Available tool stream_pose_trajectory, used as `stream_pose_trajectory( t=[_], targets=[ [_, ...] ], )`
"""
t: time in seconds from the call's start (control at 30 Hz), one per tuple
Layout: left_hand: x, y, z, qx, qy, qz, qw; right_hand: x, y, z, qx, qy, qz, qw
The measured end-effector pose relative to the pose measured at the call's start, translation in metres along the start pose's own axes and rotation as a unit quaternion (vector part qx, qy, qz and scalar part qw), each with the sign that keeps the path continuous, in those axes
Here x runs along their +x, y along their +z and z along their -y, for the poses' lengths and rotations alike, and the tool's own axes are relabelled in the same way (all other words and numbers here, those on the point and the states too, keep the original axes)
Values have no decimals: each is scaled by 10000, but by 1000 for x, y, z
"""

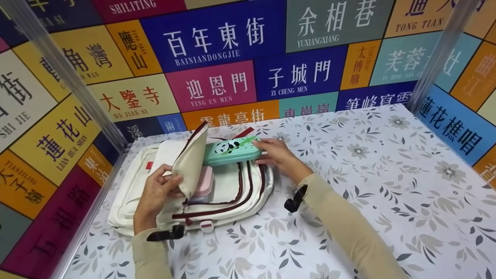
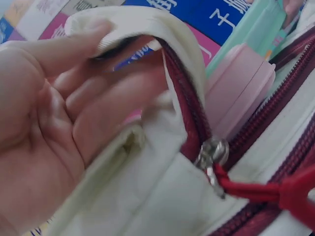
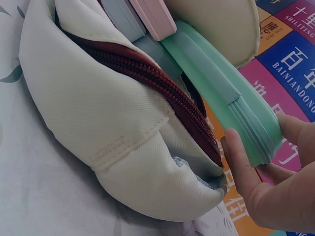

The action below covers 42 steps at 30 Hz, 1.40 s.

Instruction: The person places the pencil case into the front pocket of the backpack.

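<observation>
A cream backpack (image 1: 130, 201) with dark red zippers lies on the table, its front pocket unzipped. My left hand (image 1: 155, 193) pinches the pocket's flap (image 1: 192, 164) and holds it raised. In the left wrist view, thumb and fingers lie on either side of the flap's fabric (image 2: 172, 24). My right hand (image 1: 279, 157) grips the right end of a mint green pencil case (image 1: 234, 152) with a panda picture. The case's other end reaches behind the flap, into the pocket opening. Below it, a pink box (image 1: 206, 182) sits in the pocket, beside a grey-blue box (image 3: 118, 20).
A floral cloth (image 1: 364, 209) covers the table. Behind and at the sides stand panels with colourful printed signs (image 1: 217, 85). A metal zipper pull (image 2: 212, 155) with a red cord hangs at the pocket's corner. A buckle (image 1: 206, 226) lies at the bag's near edge.
</observation>
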<state>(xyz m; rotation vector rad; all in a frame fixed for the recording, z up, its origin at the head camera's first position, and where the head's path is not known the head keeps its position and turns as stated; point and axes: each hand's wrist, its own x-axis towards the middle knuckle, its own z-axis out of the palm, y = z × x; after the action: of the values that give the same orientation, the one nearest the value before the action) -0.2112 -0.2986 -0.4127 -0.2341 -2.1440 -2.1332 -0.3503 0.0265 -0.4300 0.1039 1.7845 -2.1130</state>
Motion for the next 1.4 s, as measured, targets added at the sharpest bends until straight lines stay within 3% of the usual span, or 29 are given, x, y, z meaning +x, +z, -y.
stream_pose_trajectory(
  t=[0.13, 0.3, 0.47, 0.7, 0.97, 1.2, 1.4],
  targets=[
    [0, -2, 5, -300, 91, -17, 9995, 2, 1, -2, -13, -7, 24, 10000],
    [0, -5, 8, -496, 125, 197, 9985, 4, 3, -2, -55, 3, 115, 9999],
    [-1, -9, 10, -570, 189, 483, 9970, 6, 10, -1, -185, 6, 179, 9997],
    [0, -12, 12, -559, 365, 615, 9959, 10, 30, 0, -469, 2, 268, 9985],
    [3, -10, 13, -437, 345, 567, 9968, 16, 57, -1, -762, 13, 373, 9964],
    [2, -9, 12, -411, 278, 430, 9978, 10, 57, -1, -774, 34, 597, 9952],
    [0, -9, 15, -430, 269, 429, 9978, 0, 56, -4, -570, -196, 359, 9975]
  ],
)
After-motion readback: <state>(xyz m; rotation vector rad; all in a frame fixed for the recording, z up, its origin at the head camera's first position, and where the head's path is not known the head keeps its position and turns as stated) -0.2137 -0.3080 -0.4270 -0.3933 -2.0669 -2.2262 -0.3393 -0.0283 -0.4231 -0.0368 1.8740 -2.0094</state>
